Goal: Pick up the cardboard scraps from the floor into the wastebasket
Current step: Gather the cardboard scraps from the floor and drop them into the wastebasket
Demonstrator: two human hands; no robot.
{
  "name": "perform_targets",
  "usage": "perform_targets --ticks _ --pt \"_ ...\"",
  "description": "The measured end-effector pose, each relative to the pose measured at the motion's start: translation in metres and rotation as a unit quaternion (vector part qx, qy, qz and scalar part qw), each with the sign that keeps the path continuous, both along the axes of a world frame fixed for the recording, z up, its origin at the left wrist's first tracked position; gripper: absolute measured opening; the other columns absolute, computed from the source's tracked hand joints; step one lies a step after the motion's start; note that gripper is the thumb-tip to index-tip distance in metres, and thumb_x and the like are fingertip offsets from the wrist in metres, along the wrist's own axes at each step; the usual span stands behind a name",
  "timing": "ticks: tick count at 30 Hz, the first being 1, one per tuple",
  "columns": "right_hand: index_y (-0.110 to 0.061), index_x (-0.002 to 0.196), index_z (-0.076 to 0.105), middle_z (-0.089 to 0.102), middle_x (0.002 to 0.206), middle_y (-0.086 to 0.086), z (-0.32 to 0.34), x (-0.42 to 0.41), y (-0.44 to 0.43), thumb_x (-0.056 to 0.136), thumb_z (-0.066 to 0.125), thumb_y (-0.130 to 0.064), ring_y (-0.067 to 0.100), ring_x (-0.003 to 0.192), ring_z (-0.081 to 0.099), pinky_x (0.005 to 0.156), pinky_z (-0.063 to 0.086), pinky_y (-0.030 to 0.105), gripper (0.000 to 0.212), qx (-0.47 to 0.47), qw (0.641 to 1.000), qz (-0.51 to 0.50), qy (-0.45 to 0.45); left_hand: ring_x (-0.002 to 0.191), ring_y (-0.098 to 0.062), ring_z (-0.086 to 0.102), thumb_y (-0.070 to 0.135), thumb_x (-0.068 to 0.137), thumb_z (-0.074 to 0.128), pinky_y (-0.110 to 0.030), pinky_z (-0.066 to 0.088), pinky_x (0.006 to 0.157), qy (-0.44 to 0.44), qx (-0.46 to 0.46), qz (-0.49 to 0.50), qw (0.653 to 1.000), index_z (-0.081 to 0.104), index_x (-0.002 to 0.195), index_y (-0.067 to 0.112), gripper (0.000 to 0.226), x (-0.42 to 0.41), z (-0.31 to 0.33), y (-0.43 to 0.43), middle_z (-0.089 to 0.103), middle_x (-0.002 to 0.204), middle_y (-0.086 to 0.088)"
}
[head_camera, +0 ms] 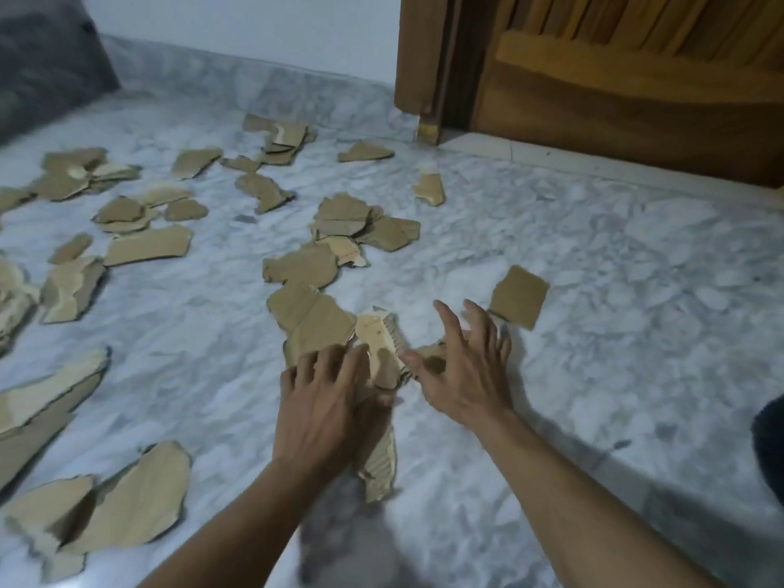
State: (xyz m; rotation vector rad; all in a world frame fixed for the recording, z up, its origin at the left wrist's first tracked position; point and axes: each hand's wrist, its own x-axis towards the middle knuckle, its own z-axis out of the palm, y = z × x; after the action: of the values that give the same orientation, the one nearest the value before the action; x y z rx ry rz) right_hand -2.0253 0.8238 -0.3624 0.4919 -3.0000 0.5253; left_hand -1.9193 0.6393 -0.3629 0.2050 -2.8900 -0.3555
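Observation:
Many torn brown cardboard scraps lie scattered over the grey marble floor [594, 290]. My left hand [326, 401] is closed on a long corrugated scrap [379, 464] that sticks out above and below its fingers. My right hand [464, 371] hovers just to the right, fingers spread, over a small scrap [428, 354] that it partly hides. A squarish scrap [519, 297] lies just beyond its fingertips. A larger flat scrap [309, 320] lies directly ahead of my left hand. No wastebasket shows clearly.
A wooden door and frame [615, 91] stand at the back right, a white wall behind. Grey fabric furniture [42, 65] fills the far left corner. A dark object [770, 443] is cut off by the right edge. Several big scraps [123, 507] lie near left.

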Motion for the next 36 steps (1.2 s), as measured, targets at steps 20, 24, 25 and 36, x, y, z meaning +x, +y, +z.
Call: perform_targets --ticks 20,24,25,36 --pt "-0.034 0.145 0.026 0.021 0.163 0.013 -0.012 -0.172 -0.018 0.074 0.005 -0.095 0.033 0.150 0.016 0.115 0.009 0.070 0.096 0.054 0.995 -0.075 -0.047 0.156 -0.024 0.012 0.068 0.099 0.026 -0.054 0.007 0.122 -0.123 0.089 -0.082 0.985 0.033 0.154 0.043 0.060 -0.241 -0.007 -0.093 0.019 0.168 0.003" --pt "-0.055 0.152 -0.008 0.012 0.166 0.007 -0.007 -0.174 -0.022 0.074 0.004 -0.096 0.035 0.152 0.010 0.113 0.006 0.070 0.090 0.083 0.991 -0.071 -0.083 0.151 -0.024 0.028 0.069 0.094 0.031 -0.055 0.012 0.122 -0.016 0.146 -0.070 0.987 0.054 0.140 0.043 0.057 -0.189 0.018 -0.089 0.051 0.151 0.008" --pt "-0.059 0.151 -0.007 0.007 0.167 0.006 -0.005 -0.175 -0.026 0.071 0.002 -0.098 0.036 0.153 0.005 0.113 0.002 0.072 0.090 0.090 0.989 -0.066 -0.099 0.155 -0.026 0.017 0.078 0.091 0.031 -0.061 0.001 0.120 -0.002 0.120 -0.012 0.993 0.045 0.145 0.047 0.064 -0.173 0.021 -0.093 0.043 0.157 0.010" --pt "-0.038 0.151 0.029 0.026 0.160 0.002 -0.004 -0.078 -0.105 0.067 0.029 -0.101 0.031 0.146 0.019 0.116 0.022 0.051 0.105 0.024 0.995 0.078 -0.062 0.144 -0.036 0.023 0.085 0.086 0.029 -0.053 0.022 0.112 -0.063 0.108 0.281 0.952 0.021 0.159 0.027 0.094 -0.066 0.001 -0.065 0.023 0.165 -0.007"
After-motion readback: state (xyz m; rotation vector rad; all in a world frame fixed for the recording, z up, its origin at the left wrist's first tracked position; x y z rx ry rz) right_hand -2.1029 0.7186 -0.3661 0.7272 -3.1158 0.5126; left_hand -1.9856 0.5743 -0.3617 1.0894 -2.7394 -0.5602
